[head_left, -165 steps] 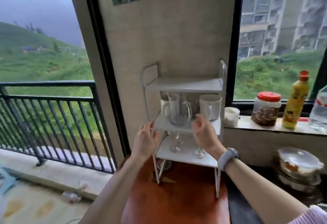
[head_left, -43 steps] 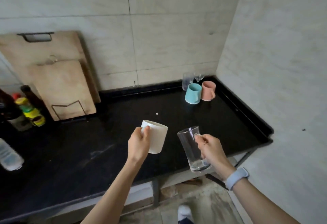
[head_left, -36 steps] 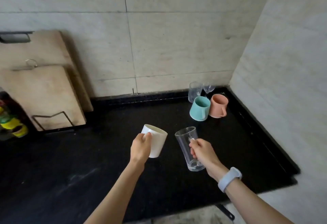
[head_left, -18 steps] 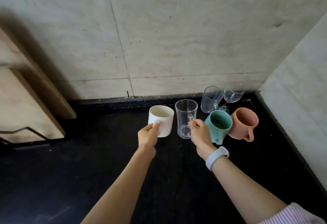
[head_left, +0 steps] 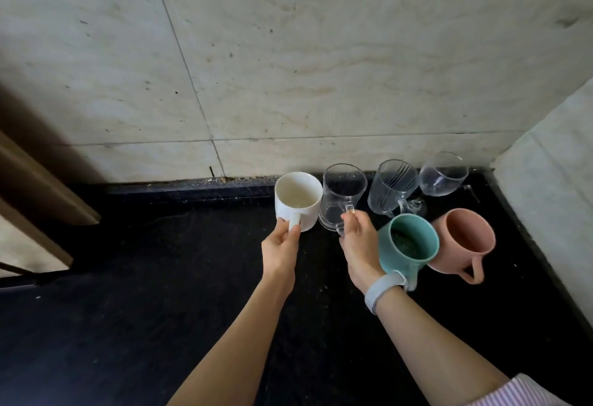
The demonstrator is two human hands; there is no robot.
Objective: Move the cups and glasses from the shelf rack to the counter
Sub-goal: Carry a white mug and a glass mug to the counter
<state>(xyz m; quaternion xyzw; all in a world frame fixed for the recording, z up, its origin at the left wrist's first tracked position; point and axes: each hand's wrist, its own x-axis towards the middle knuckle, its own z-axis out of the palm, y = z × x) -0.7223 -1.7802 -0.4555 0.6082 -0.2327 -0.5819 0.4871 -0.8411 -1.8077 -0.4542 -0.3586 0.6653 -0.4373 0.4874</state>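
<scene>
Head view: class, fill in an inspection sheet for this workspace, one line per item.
Surface: black counter, speckled.
Job's things: white mug, glass mug, ribbed glass, wine glass, teal mug, pink mug, all upright near the wall.
Clutter: wooden boards at left.
Grippers: left hand holds white mug's handle; right hand holds glass mug's handle.
Cables: nothing seen.
Surroundings: tiled walls.

Dim, soft daylight, no glare. Black tabletop underexposed, detail lost. Broad shadow on tiled wall at left. Wide-angle bending at frame edges. Slight softness overall; left-edge boards blurred.
</scene>
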